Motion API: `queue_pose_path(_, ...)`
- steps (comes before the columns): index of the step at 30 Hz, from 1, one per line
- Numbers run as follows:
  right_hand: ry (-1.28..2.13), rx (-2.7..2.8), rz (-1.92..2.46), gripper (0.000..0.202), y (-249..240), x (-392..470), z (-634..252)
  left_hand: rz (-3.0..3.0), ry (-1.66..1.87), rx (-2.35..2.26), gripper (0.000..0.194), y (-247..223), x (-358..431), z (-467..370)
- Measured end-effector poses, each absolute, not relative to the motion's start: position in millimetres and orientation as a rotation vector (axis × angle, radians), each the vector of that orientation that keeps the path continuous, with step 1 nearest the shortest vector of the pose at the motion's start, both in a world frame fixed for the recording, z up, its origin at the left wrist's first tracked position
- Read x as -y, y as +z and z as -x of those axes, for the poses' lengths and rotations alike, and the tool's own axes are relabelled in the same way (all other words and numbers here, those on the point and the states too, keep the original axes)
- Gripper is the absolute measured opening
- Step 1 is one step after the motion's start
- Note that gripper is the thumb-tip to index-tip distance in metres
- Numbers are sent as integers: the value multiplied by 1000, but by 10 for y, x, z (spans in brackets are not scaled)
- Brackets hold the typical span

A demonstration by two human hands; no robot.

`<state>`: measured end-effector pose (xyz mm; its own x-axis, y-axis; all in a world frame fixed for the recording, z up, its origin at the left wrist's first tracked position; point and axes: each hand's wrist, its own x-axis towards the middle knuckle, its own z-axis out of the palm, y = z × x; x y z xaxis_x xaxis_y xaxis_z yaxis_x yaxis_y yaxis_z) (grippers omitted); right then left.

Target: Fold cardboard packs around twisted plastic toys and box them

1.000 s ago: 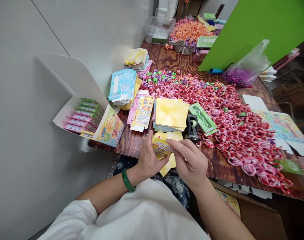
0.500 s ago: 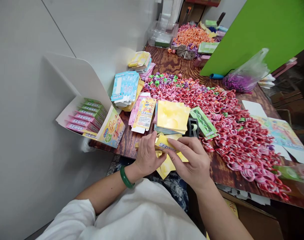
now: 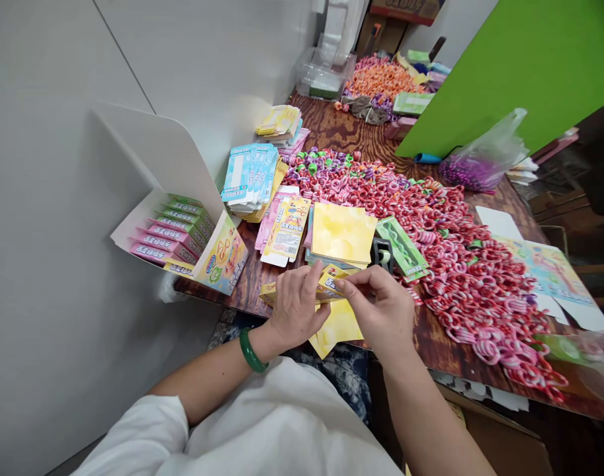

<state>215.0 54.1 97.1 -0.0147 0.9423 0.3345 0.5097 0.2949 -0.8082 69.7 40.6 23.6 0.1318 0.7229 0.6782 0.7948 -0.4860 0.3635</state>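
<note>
Wrapped round a small yellow box (image 3: 330, 280), my left hand (image 3: 298, 305) wears a green bangle at the wrist. My right hand (image 3: 378, 305) pinches the right end of the same box between thumb and fingers. Yellow card pieces (image 3: 337, 325) lie under both hands. Just beyond them is a stack of yellow sheets (image 3: 342, 231), with a black tape dispenser (image 3: 382, 254) to its right. A green box with a window (image 3: 402, 248) leans beside the dispenser.
At the left stands an open display box (image 3: 231, 261) holding green and pink boxes (image 3: 167, 237). Blue flat cartons (image 3: 247, 173) are stacked behind. A big heap of red and pink rings (image 3: 460, 277) covers the right side, near a green panel (image 3: 520, 73).
My right hand has shifted slightly at the box's end, its fingers drawn closer together. More of the box shows on the left of my left hand. The camera view has moved a little.
</note>
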Motion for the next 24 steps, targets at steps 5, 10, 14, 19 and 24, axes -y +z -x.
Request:
queue_pose_path(5,904,1476,1448,26,971,-689,-2232,2297,-1266,1505,90,225,-419,-691)
queue_pose_path(10,1412,1370,1368,34,957,-785,-2243,2264,-1281,1497,89,196,-434,-689)
queue_pose_path(14,1535,1173,1365,44,861,-803,-2186,2288,-1317,1548,89,148,-416,-708)
queue_pose_path(19,1695,988,1327,48,807,-824,-2130,2283,-1358,1511,85,121,-432,-699)
queue_pose_path(24,1678,1184,1282,39,954,-815,-2105,2277,-1393,1417,84,156,-489,-654)
